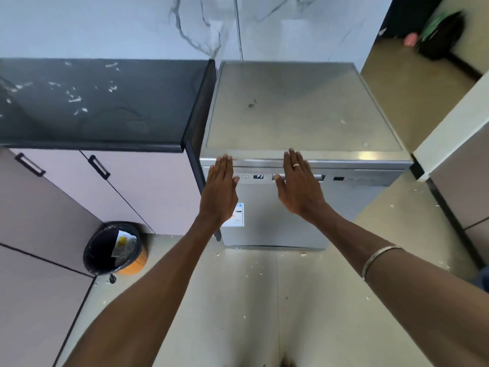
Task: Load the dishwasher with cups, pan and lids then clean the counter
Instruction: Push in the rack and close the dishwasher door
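A silver dishwasher (277,226) stands in front of me with its door closed and a small display reading P2 on the control strip. My left hand (221,189) is held flat, fingers together and stretched, in front of the door's upper left. My right hand (299,185), with a ring on one finger, is flat over the door's handle recess. Both hold nothing. To the left lies the dark counter (105,107), strewn with small white scraps. No cups, pan or lids are in view.
Pale cabinet doors with black handles (99,166) sit under the counter. A black-lined orange bin (116,250) stands on the floor at the left. White crumbs dot the floor (264,300). A white wall edge (449,133) juts in at the right.
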`<act>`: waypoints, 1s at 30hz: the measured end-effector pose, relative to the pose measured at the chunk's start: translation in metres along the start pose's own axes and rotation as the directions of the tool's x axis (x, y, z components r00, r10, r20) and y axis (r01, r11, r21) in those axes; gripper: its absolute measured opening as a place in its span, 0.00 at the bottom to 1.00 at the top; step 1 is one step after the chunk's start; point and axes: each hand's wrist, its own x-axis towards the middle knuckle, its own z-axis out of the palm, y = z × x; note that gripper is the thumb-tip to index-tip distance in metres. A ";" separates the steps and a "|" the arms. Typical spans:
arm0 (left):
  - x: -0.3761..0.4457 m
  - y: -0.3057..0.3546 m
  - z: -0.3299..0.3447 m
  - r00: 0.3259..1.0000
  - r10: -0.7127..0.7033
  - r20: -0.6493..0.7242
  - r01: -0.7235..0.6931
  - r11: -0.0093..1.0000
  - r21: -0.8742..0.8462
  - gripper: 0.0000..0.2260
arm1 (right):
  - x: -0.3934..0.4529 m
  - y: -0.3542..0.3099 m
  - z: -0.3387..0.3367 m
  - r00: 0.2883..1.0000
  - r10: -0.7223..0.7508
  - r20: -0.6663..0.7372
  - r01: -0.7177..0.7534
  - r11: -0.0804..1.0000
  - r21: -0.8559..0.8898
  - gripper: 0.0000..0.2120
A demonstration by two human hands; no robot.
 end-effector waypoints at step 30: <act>0.076 0.015 -0.239 0.955 -0.099 0.279 0.087 0.995 0.055 0.23 | 0.059 -0.133 -0.179 0.999 0.029 0.019 -0.031 0.992 0.120 0.25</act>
